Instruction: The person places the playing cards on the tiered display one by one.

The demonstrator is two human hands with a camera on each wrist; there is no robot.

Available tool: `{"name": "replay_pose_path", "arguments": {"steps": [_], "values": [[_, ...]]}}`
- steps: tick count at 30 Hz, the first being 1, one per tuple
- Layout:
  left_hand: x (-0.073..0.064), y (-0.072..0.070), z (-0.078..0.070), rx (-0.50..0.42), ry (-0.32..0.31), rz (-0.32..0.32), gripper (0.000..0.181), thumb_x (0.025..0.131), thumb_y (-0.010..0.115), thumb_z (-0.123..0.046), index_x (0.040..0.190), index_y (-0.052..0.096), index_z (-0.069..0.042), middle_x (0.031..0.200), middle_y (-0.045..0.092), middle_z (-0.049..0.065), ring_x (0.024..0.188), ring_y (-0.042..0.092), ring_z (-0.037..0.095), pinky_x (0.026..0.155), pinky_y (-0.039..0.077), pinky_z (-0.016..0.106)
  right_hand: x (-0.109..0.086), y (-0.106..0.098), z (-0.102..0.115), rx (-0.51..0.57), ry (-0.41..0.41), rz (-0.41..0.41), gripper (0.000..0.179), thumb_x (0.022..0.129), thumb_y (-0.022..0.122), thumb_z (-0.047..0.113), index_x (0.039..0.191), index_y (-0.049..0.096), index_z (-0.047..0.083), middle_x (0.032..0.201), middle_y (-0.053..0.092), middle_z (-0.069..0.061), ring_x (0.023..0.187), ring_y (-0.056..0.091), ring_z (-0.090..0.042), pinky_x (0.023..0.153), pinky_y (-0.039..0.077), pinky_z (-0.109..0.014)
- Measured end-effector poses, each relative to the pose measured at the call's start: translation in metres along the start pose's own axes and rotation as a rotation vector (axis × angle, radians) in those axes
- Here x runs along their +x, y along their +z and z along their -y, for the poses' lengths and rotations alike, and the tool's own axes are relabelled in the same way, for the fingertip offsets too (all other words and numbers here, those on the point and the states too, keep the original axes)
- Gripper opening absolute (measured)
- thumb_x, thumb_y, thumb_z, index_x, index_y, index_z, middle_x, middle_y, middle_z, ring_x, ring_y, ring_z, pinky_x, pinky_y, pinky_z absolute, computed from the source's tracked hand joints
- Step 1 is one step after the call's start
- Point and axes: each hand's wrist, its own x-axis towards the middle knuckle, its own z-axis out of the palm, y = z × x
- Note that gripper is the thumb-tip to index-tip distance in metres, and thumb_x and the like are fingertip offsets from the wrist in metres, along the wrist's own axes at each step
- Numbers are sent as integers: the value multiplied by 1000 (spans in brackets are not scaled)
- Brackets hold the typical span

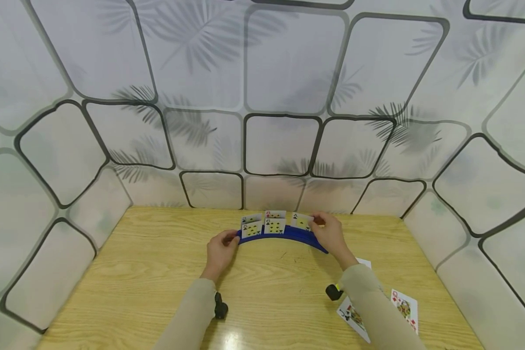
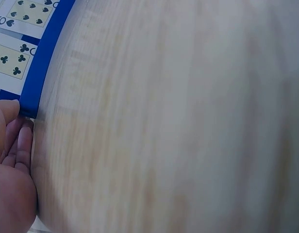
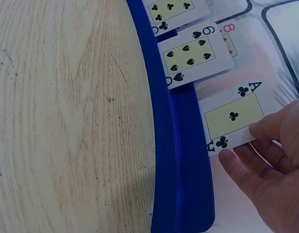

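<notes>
A curved blue card holder stands on the table near the back. My left hand pinches its left end, the thumb on the blue edge. Between the thumb and fingers of my right hand is the ace of clubs, upright at the holder's right part; whether its lower edge sits in a slot I cannot tell. Left of it, the six of spades stands in front of a red eight. At the left end, a clubs card partly covers another card.
Loose cards lie at the right front, around and under the right forearm: a jack of clubs, a queen of diamonds and a mostly hidden card. A patterned wall covering rises behind the wooden table.
</notes>
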Motion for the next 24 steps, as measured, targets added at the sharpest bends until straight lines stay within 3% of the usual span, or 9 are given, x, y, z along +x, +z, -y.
{"name": "replay_pose_path", "arguments": {"steps": [11, 17, 24], "values": [[-1, 0, -1, -2, -11, -3, 23, 100, 70, -9, 122, 76, -4, 116, 78, 15, 105, 72, 30, 94, 60, 47, 0, 1, 0, 17, 21, 8, 20, 102, 67, 8, 120, 72, 1, 114, 74, -20, 108, 71, -36, 87, 61, -45], [0, 1, 0, -3, -11, -1, 22, 100, 70, -9, 121, 76, -4, 116, 78, 15, 105, 72, 30, 93, 59, 45, -1, 1, 0, 34, 21, 13, 21, 102, 67, 8, 121, 71, 0, 116, 74, -22, 111, 70, -38, 96, 59, -52], [0, 1, 1, -8, -1, -5, 22, 100, 70, -9, 121, 77, -4, 115, 78, 15, 105, 73, 30, 93, 59, 45, -4, -5, 0, 45, 25, 41, 34, 101, 69, 9, 133, 67, 0, 120, 72, -22, 113, 68, -37, 100, 57, -54]]}}
